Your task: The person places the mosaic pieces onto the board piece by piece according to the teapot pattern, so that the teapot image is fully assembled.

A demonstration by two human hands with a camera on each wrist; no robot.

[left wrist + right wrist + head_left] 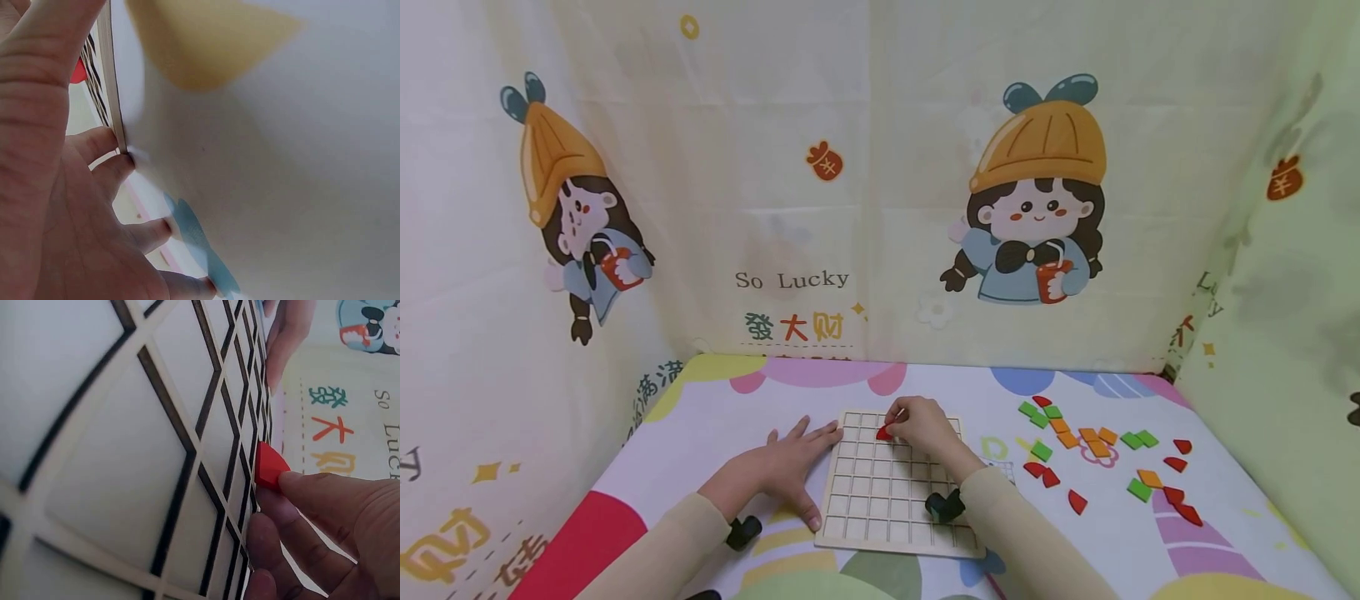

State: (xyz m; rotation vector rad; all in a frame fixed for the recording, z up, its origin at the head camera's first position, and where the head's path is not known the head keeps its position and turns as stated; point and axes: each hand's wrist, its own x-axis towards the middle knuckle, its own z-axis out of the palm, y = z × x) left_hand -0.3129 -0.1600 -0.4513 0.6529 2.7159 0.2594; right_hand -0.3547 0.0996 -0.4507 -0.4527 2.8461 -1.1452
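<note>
A pale wooden grid board [895,547] with square cells lies on the table in the head view. My right hand [925,427] pinches a red quarter-round piece [882,433] between thumb and finger over the far rows. In the right wrist view the red piece [270,467] stands tilted against the grid bars; whether it sits within a cell I cannot tell. My left hand [786,471] is spread on the table, thumb and fingertips at the board's left edge. The left wrist view shows its fingers [150,234] straight, some touching the board's side.
Right of the board lie scattered flat pieces: green squares [1041,452], orange squares [1097,448] and red quarter-rounds [1077,502]. Some of them touch or overlap. A patterned cloth [820,392] covers the table, and printed curtains [895,250] stand behind and on both sides.
</note>
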